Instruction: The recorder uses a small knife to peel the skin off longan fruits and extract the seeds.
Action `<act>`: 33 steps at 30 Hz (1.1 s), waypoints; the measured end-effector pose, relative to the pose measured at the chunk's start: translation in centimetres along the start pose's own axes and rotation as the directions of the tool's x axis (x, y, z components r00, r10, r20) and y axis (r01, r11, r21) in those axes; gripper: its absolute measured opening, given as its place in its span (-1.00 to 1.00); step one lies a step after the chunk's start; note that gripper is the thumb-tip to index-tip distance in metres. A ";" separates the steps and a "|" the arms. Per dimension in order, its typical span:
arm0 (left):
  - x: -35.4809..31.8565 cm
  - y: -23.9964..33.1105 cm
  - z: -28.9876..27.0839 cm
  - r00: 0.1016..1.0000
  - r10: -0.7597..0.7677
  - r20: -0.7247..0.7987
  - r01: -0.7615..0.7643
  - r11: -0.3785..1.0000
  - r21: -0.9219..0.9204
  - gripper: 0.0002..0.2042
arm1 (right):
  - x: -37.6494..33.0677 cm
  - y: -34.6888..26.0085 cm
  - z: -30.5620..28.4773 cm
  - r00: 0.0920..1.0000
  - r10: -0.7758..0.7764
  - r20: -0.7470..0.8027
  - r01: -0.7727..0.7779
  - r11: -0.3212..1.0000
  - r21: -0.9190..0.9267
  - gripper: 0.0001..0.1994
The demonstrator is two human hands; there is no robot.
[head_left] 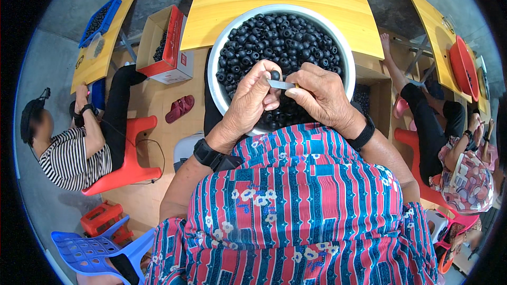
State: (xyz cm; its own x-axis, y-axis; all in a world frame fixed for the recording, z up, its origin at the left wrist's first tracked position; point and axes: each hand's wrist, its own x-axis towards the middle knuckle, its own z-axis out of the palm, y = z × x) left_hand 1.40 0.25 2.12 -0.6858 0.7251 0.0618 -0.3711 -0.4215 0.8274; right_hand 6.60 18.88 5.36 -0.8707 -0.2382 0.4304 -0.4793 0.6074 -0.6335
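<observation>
We pinch one dark round fruit (275, 75) in our left hand (252, 100), above the white bowl (214, 68) heaped with more. Our right hand (322, 95) closes on a small blade (281, 85) touching it. This looks like cutting; next calls for steady pressure.

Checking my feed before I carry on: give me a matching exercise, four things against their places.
Things:
1. bowl
2. cardboard box
3. red sandals
4. blue crate

Places:
A. on the floor beside the box
B. on the far left yellow table
C. under both hands, full of dark round pieces
D. on the floor left of the bowl

Pairs: 1-C, 2-D, 3-A, 4-B
</observation>
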 end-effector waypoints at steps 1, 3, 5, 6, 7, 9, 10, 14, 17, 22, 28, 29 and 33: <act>0.0 0.0 0.0 1.000 0.001 0.004 -0.001 1.000 0.013 -0.69 | 0.0 0.0 0.0 1.000 -0.008 -0.004 0.008 1.000 -0.004 -0.81; 0.0 -0.1 0.0 1.000 0.002 0.002 -0.002 1.000 0.023 -0.69 | 0.0 0.1 0.1 1.000 -0.014 -0.009 0.014 1.000 -0.007 -0.81; 0.0 0.0 0.0 1.000 0.005 0.000 -0.005 0.999 0.033 -0.69 | 0.0 0.0 0.1 1.000 -0.009 -0.004 0.009 1.000 -0.008 -0.81; 0.0 0.0 0.0 1.000 0.006 -0.004 -0.005 0.999 0.033 -0.69 | 0.0 0.0 0.1 1.000 -0.009 -0.004 0.009 1.000 -0.007 -0.81; 0.0 0.1 0.1 1.000 0.006 -0.008 -0.006 0.999 0.033 -0.69 | 0.0 -0.1 0.0 1.000 -0.010 -0.004 0.010 1.000 -0.014 -0.81; 0.0 0.2 0.2 1.000 0.006 -0.008 -0.006 1.000 0.027 -0.69 | 0.0 -0.1 0.0 1.000 -0.011 -0.003 0.010 1.000 -0.020 -0.81; 0.0 0.2 0.3 1.000 0.006 -0.009 -0.006 1.000 0.022 -0.69 | 0.0 -0.1 0.0 1.000 -0.009 -0.003 0.009 1.000 -0.029 -0.81; 0.0 -0.2 -0.3 1.000 0.017 0.012 -0.017 1.000 0.018 -0.69 | 0.0 -0.2 0.0 1.000 -0.007 -0.016 0.006 1.000 -0.028 -0.81; 0.0 -0.3 -0.4 1.000 0.017 0.023 -0.017 1.000 -0.002 -0.69 | -0.1 -0.2 0.0 1.000 0.001 -0.019 -0.002 0.999 -0.033 -0.82; 0.0 -0.2 -0.2 0.999 0.019 0.028 -0.018 0.999 -0.032 -0.70 | 0.0 -0.1 0.0 1.000 -0.005 -0.023 0.004 0.999 -0.053 -0.82; -0.1 -0.2 -0.2 0.999 0.015 0.031 -0.013 0.998 -0.057 -0.71 | 0.0 -0.2 0.0 0.999 -0.011 -0.032 0.009 0.998 -0.059 -0.82; -0.1 -0.3 -0.2 0.999 0.015 0.030 -0.013 0.998 -0.057 -0.71 | 0.0 -0.2 0.0 0.999 -0.011 -0.034 0.009 0.998 -0.060 -0.82; -0.1 -0.3 -0.3 1.000 0.006 0.029 -0.004 0.998 -0.069 -0.73 | -0.1 -0.1 0.2 0.999 -0.015 -0.049 0.011 0.997 -0.075 -0.82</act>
State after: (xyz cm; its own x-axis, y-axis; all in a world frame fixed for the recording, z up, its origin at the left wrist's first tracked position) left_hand 1.41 0.13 1.71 -0.6693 0.7383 0.0832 -0.4106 -0.4608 0.7868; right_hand 6.72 18.71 5.25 -0.8569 -0.2097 0.4709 -0.4795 0.6598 -0.5785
